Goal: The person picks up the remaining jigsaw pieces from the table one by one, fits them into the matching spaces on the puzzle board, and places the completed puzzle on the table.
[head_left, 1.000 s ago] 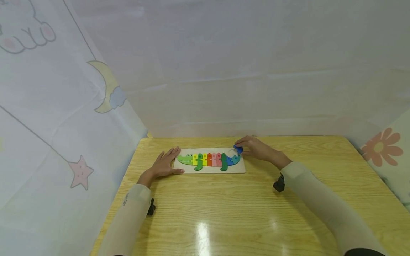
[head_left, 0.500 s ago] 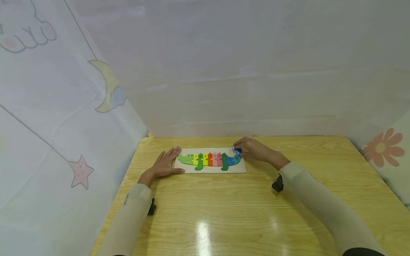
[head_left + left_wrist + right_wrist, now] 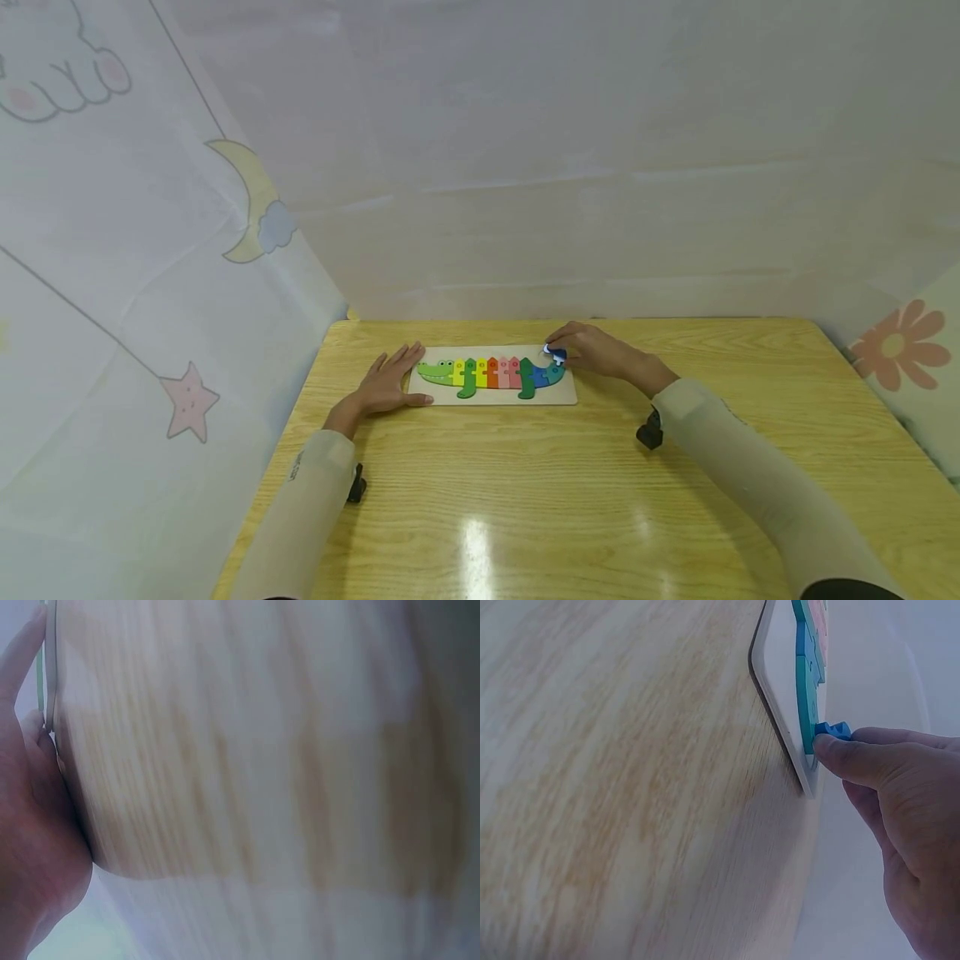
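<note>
A wooden crocodile jigsaw board (image 3: 491,400) lies near the far table edge, its green head at the left and colored body pieces in a row. My left hand (image 3: 384,389) rests with spread fingers at the board's left end, the thumb along its near left corner. Between thumb and fingers my right hand (image 3: 597,350) pinches a blue puzzle piece (image 3: 556,353), tilted over the upturned tail end. The right wrist view has this blue piece (image 3: 834,730) right at the edge of the teal tail piece (image 3: 805,697). In the left wrist view only part of the left hand (image 3: 37,847) shows.
The pale wood table (image 3: 480,483) extends toward me and to both sides. A white cloth wall (image 3: 510,250) stands directly behind its far edge, and a printed side wall (image 3: 150,333) runs along the left.
My right hand has shifted slightly left with the blue piece, which now tilts so that a pale, shiny side shows. The left hand stays on the board.
</note>
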Tool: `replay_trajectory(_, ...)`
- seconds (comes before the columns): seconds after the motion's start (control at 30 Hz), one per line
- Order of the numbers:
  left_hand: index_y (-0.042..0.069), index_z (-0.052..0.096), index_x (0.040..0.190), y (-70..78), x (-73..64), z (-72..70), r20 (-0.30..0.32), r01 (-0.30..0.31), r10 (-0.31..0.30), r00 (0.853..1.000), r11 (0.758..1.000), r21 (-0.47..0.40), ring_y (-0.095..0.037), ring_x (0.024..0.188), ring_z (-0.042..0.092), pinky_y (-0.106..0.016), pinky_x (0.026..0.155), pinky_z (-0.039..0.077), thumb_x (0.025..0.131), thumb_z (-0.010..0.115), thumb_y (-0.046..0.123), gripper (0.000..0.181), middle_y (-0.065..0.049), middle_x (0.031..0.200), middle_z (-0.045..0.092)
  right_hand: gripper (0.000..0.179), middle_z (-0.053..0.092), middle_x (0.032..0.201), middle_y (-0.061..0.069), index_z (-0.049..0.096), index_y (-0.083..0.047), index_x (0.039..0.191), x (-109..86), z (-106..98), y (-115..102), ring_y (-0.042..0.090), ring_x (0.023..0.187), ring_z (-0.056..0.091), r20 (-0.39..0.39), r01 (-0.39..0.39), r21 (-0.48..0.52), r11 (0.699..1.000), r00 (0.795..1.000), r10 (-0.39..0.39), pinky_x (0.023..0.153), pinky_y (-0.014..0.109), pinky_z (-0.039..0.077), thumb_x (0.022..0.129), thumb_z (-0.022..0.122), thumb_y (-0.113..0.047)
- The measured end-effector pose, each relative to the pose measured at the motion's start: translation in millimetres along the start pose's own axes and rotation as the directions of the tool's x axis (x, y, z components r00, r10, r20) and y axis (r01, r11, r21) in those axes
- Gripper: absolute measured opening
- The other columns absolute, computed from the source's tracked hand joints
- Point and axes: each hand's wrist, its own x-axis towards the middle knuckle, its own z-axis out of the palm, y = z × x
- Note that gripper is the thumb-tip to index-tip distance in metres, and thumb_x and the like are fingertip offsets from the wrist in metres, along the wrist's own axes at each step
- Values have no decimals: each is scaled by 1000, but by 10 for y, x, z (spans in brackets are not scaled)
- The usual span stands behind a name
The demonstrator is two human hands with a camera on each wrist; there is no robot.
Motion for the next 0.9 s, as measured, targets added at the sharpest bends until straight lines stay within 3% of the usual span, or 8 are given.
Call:
replay_trajectory(0.13,10,17,171,-15,1,15,-7,-3,3,1000,1000,0,-35,165,5,-61,129,-4,90,73,65,112,-10,179,11,43,68,138,17,73,3,132,6,-11,-5,36,131,62,16,-4,8,1000,1000,4,105,50,55,91,83,-1)
replay_trajectory(0.37,10,19,171,27,-10,-15,-3,7,-7,1000,1000,2,-35,165,6,-62,129,-2,93,77,54,107,-10,178,12,41,68,138,18,73,4,131,30,-5,-5,37,131,61,23,8,0,1000,1000,-8,106,52,54,91,82,0)
replay_trajectory(0.67,14,17,172,-95,12,58,-30,-29,29,999,999,-18,-33,165,6,-62,129,-4,88,68,75,115,-7,179,11,40,67,140,19,72,4,132,33,26,-1,39,133,60,34,-4,34,999,999,3,109,56,51,94,79,-2)
replay_trajectory(0.9,13,18,172,-110,5,69,-38,-36,35,999,999,-17,-34,165,7,-63,128,-3,87,66,79,117,-7,179,12,38,68,138,20,72,5,131,34,71,11,41,132,61,24,0,56,998,1000,-2,109,59,50,94,77,-1)
